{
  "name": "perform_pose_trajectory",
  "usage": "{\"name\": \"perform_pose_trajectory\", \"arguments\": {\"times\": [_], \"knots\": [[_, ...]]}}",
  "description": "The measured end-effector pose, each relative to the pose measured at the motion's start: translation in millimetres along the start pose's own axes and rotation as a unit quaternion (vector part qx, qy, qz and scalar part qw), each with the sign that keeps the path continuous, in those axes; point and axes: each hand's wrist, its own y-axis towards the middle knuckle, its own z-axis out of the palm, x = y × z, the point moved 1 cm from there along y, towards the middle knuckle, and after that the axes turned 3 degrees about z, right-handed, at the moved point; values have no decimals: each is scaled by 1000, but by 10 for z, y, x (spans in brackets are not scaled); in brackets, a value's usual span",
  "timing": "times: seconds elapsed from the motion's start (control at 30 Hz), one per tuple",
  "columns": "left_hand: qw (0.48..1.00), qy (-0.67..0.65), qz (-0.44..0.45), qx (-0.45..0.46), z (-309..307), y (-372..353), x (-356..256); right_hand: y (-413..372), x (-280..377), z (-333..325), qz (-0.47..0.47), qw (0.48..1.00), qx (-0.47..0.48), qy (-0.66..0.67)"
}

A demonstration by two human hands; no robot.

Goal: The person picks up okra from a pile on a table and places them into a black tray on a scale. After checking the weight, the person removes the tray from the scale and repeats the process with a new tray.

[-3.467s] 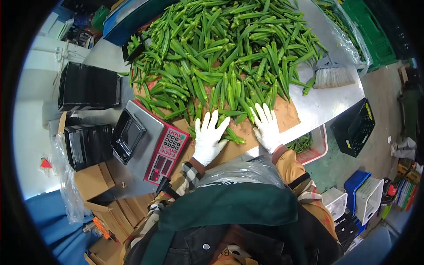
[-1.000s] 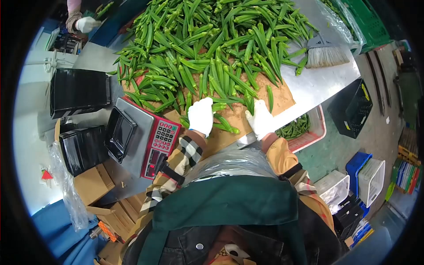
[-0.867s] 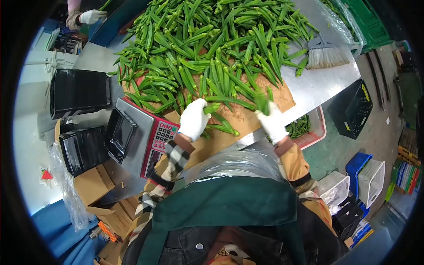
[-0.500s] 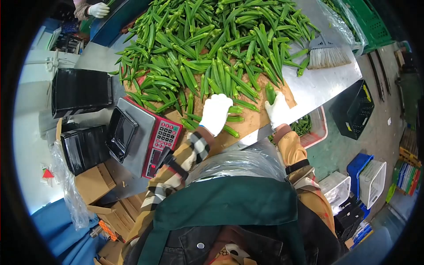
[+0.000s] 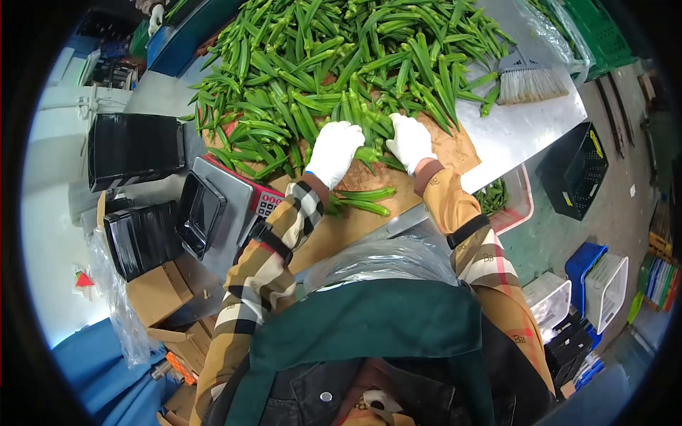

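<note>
A large pile of green okra (image 5: 341,50) covers the far part of the worktable. At its near edge is my left hand (image 5: 337,153), white-gloved, with its fingers curled round okra; a stem end sticks out on its right side. Close to its right, my right hand (image 5: 412,142), also gloved, has its fingers bent against slightly blurred okra between the two hands. The fingertips are partly hidden. Several loose okra pods (image 5: 366,201) lie on the brown cardboard (image 5: 320,238) below my left hand.
At left, a red-framed scale (image 5: 268,204) bears a black tray (image 5: 201,213), near stacked black trays (image 5: 135,151). A brush (image 5: 529,82) lies at right. Crates, including a black one (image 5: 572,170), stand on the floor. Another person's gloved hand (image 5: 156,19) shows at top left.
My right hand has moved left and up, from the cardboard's right side to the pile beside my left hand. The left hand has shifted slightly up and left. The other person's hand has turned.
</note>
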Motion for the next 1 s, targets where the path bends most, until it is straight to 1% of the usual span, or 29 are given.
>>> {"name": "perform_pose_trajectory", "arguments": {"times": [0.03, 0.13, 0.17, 0.27, 0.3, 0.33, 0.37, 0.4, 0.47, 0.5, 0.57, 0.6, 0.63, 0.67, 0.7, 0.73, 0.77, 0.8, 0.83, 0.87, 0.9, 0.93, 1.0], "knots": [[1000, 10, 19, 9, 43, 16, 47, 6, 10, -64, 3, 1000, -9, -2], [997, -3, 66, -26, 175, -62, 72, -155, 66, -292, 33, 998, -49, 9], [994, 38, 97, -21, 156, -68, 65, -227, 67, -342, 33, 998, -49, 14], [988, 82, 128, 16, 107, -122, 92, -515, 147, -405, 33, 999, -9, 2], [990, 84, 110, 32, 111, -138, 112, -620, 187, -393, 13, 1000, 11, -26], [991, 87, 93, 48, 72, -136, 99, -683, 72, -150, -35, 997, 8, -72], [991, 89, 76, 64, 35, -129, 86, -735, -45, 83, -49, 996, -13, -69], [992, 91, 65, 61, 42, -155, 101, -759, -113, 197, -64, 995, -34, -65], [993, 95, 44, 58, -17, -240, 108, -758, -132, 168, -58, 994, 9, -95], [996, 76, 14, 40, -54, -284, 124, -767, -129, 158, -53, 992, 30, -109], [991, -18, -110, -76, -146, -447, 27, -788, -32, -97, 61, 997, 43, 29], [974, -65, -173, -133, -188, -522, -14, -790, -2, -172, 116, 987, 50, 98], [902, -234, -346, -110, -286, -531, -66, -749, 8, -176, 87, 962, -18, 258], [809, -460, -352, -102, -317, -604, -12, -786, -2, -177, 135, 911, 70, 385], [686, -627, -363, -71, -290, -712, -14, -823, -36, -231, 178, 834, 155, 499], [534, -767, -355, -40, -270, -818, -54, -822, 75, -374, 214, 736, 236, 598], [503, -782, -368, -33, -422, -805, -236, -859, 162, -368, 211, 694, 251, 641], [470, -796, -381, -27, -573, -790, -415, -896, 271, -360, 217, 664, 259, 667], [475, -809, -346, -24, -361, -958, -353, -929, 385, -352, 223, 632, 267, 692], [480, -818, -316, -6, -357, -976, -354, -943, 458, -342, 229, 600, 276, 715], [437, -838, -325, -27, -372, -1032, -367, -948, 443, -291, 207, 628, 287, 693], [393, -855, -334, -47, -500, -1036, -435, -951, 465, -297, 193, 629, 291, 694], [284, -887, -352, -97, -695, -1079, -515, -961, 544, -329, 166, 632, 299, 696]]}}
